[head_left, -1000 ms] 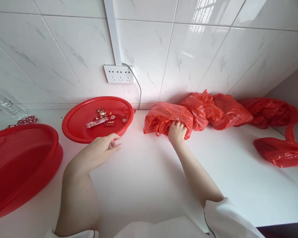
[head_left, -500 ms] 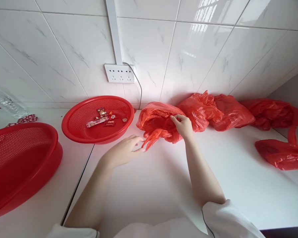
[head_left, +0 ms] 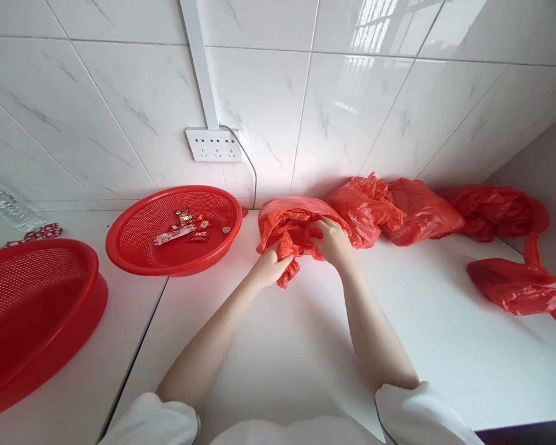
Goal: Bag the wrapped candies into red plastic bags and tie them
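Note:
A crumpled red plastic bag (head_left: 278, 213) lies against the wall with its mouth facing me. My left hand (head_left: 269, 267) is closed around a bunched, hanging part of this bag at its front left. At the right side of the mouth, my right hand (head_left: 336, 244) is curled on the bag's film, its fingertips partly hidden by the folds. What the bag contains cannot be made out. To the left, a red perforated basket (head_left: 134, 259) holds several small wrapped snacks (head_left: 185, 230).
More red plastic bags (head_left: 421, 210) line the wall to the right, and another red bag (head_left: 514, 284) lies nearer the right edge. A larger red basket (head_left: 88, 296) stands at left, with a clear plastic bottle (head_left: 13, 210) behind. A socket panel (head_left: 214, 145) and cable are on the wall.
My left hand has moved right and forward and now grips the bunched bag. My right hand has shifted lower at the mouth, its fingers curling inward. The view has shifted slightly.

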The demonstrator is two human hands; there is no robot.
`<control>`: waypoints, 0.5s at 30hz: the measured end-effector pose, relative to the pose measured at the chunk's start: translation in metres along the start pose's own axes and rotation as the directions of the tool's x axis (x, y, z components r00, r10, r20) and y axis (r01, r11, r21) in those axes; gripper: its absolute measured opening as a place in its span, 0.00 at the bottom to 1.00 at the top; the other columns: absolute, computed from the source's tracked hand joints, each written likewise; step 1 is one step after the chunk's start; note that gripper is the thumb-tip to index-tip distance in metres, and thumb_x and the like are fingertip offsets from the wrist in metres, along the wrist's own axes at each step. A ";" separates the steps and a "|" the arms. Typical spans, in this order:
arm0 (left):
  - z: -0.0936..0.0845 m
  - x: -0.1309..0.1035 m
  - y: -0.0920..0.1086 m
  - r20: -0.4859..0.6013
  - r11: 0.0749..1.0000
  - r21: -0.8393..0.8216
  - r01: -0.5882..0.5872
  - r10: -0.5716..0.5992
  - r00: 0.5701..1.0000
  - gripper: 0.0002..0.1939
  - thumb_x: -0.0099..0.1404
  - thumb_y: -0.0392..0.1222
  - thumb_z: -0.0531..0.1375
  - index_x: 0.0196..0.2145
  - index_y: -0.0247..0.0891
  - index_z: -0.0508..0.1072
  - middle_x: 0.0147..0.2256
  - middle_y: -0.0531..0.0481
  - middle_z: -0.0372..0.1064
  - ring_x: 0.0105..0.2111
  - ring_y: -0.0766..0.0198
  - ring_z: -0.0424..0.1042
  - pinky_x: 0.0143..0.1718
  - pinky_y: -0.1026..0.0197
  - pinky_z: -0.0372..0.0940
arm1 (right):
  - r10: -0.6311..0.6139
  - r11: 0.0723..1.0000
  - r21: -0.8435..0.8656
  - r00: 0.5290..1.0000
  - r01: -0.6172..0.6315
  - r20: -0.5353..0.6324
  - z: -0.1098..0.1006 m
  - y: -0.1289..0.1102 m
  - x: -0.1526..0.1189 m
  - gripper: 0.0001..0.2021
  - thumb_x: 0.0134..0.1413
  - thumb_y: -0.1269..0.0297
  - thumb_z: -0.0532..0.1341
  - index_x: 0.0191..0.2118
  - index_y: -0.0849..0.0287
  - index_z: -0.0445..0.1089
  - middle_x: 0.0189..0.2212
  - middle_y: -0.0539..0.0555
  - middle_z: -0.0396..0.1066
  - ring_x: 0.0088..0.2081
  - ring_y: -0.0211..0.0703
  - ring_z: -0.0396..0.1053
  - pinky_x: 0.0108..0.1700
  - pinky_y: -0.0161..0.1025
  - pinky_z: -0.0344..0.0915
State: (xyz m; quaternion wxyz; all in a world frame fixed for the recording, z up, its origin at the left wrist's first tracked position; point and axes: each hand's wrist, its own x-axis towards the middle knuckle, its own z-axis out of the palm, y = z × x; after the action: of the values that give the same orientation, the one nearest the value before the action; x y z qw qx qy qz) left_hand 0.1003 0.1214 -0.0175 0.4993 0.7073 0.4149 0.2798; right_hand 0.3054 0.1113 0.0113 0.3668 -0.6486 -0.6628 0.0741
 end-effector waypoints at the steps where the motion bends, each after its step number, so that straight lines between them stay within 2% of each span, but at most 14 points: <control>1: -0.004 -0.005 0.005 -0.016 0.995 -0.101 0.005 -0.006 1.000 0.19 0.66 0.49 0.57 0.51 0.39 0.70 0.48 0.41 0.73 0.50 0.51 0.71 0.51 0.51 0.66 | -0.005 1.000 -0.017 1.000 0.005 -0.005 -0.002 -0.003 -0.001 0.09 0.54 0.66 0.60 0.41 0.58 0.73 0.50 0.60 0.71 0.53 0.54 0.67 0.53 0.52 0.62; 2: -0.007 -0.010 0.011 -0.020 0.981 -0.196 0.008 -0.012 1.000 0.19 0.66 0.49 0.57 0.51 0.39 0.69 0.48 0.42 0.73 0.50 0.52 0.71 0.51 0.52 0.66 | -0.023 1.000 0.007 1.000 0.023 -0.017 -0.005 -0.009 -0.003 0.09 0.57 0.64 0.59 0.41 0.58 0.73 0.51 0.60 0.71 0.54 0.55 0.66 0.54 0.52 0.62; 4: -0.012 -0.022 0.026 -0.011 0.937 -0.349 0.016 -0.021 1.000 0.21 0.66 0.50 0.57 0.54 0.39 0.68 0.50 0.42 0.72 0.51 0.53 0.71 0.49 0.54 0.67 | -0.085 0.983 0.165 0.996 0.085 -0.007 -0.012 -0.027 -0.009 0.12 0.62 0.58 0.56 0.43 0.56 0.73 0.52 0.59 0.71 0.54 0.52 0.67 0.54 0.49 0.63; 6: -0.016 -0.034 0.041 -0.021 0.904 -0.427 0.013 -0.024 0.999 0.24 0.66 0.53 0.57 0.55 0.40 0.68 0.50 0.43 0.72 0.52 0.53 0.70 0.49 0.55 0.67 | -0.172 0.928 0.350 0.981 0.129 0.094 -0.019 -0.049 -0.018 0.15 0.61 0.54 0.58 0.48 0.54 0.71 0.50 0.55 0.72 0.51 0.49 0.70 0.51 0.44 0.66; 8: -0.019 -0.047 0.054 -0.024 0.887 -0.462 0.008 -0.022 0.999 0.23 0.65 0.55 0.58 0.53 0.39 0.70 0.47 0.42 0.73 0.49 0.54 0.72 0.47 0.56 0.68 | -0.247 0.876 0.466 0.947 0.128 0.204 -0.024 -0.067 -0.027 0.14 0.58 0.54 0.61 0.47 0.54 0.72 0.44 0.53 0.75 0.43 0.45 0.72 0.45 0.41 0.68; 10: -0.025 -0.060 0.062 0.014 0.895 -0.445 0.041 -0.039 0.999 0.22 0.64 0.54 0.60 0.50 0.37 0.71 0.40 0.43 0.74 0.41 0.56 0.74 0.41 0.57 0.70 | -0.249 0.834 0.546 0.936 0.076 0.249 -0.028 -0.076 -0.033 0.10 0.59 0.56 0.61 0.40 0.56 0.73 0.36 0.51 0.75 0.35 0.41 0.72 0.38 0.38 0.68; 12: -0.037 -0.072 0.067 0.065 0.923 -0.374 0.089 -0.069 0.995 0.22 0.61 0.52 0.64 0.49 0.37 0.71 0.36 0.46 0.73 0.35 0.59 0.74 0.37 0.58 0.69 | -0.196 0.775 0.632 0.943 -0.019 0.269 -0.032 -0.075 -0.034 0.10 0.60 0.57 0.59 0.36 0.57 0.72 0.29 0.50 0.73 0.29 0.38 0.69 0.33 0.36 0.67; 15: -0.062 -0.088 0.070 0.101 0.974 -0.204 0.096 -0.076 0.992 0.21 0.58 0.50 0.67 0.46 0.38 0.72 0.38 0.48 0.74 0.37 0.58 0.74 0.38 0.58 0.69 | -0.079 0.664 0.742 0.978 -0.092 0.193 -0.042 -0.063 -0.031 0.10 0.58 0.57 0.61 0.32 0.58 0.70 0.23 0.48 0.68 0.26 0.37 0.67 0.31 0.36 0.67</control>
State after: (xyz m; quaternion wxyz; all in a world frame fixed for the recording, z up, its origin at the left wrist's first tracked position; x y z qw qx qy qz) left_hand 0.0281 0.0632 0.0712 0.6009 0.6446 0.3901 0.2669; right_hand 0.2759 0.0582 0.0654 0.5286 -0.4321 -0.6062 0.4080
